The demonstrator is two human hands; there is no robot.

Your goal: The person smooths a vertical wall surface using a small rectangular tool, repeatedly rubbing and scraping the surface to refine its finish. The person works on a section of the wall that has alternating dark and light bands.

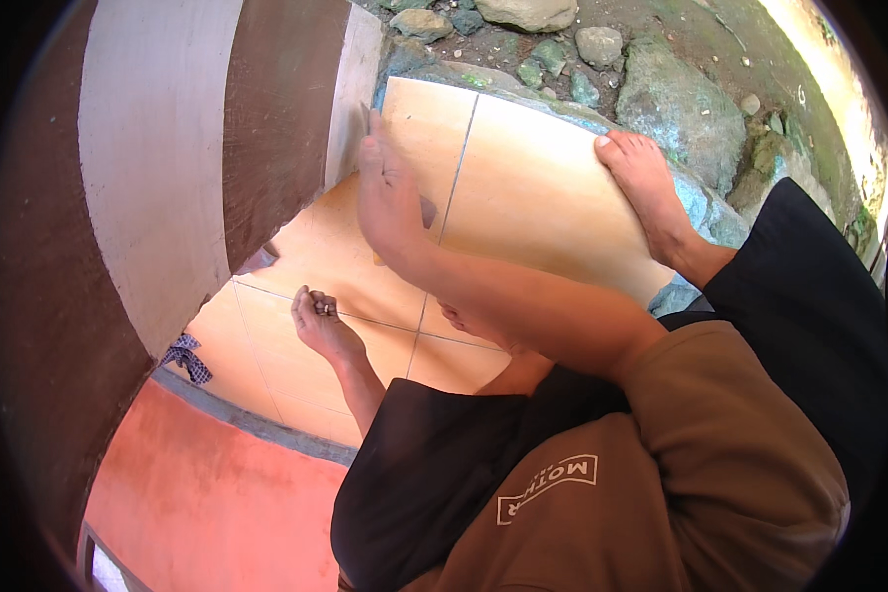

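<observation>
Head view, downward, onto pale orange tiles (523, 168) with dark joints. Right hand (390, 192): raised beside the narrow pale end face (357, 74) of a wall (276, 109) painted in brown and whitish bands, at upper left, above the tiles. Fingers extended toward this face, blurred; a thin dark strip (373, 121) at the fingertips, kind unclear. Cannot tell whether grasping the strip, nor whether touching the wall or just beside it.

Left hand (328, 331): low over the tiles, nearer the wearer, below the right hand in view; fingers curled inward, greyish at the tips. Cannot tell whether clasping anything small.

At the wall's lower corner, on the tiles: a dark checkered cloth (185, 357). Lower left, beyond a grey border (266, 426): a reddish floor (217, 483). Right bare foot (646, 183) at the tiles' outer edge, near rough stones (681, 104); toes of the other foot (454, 314) partly hidden under the right forearm.
</observation>
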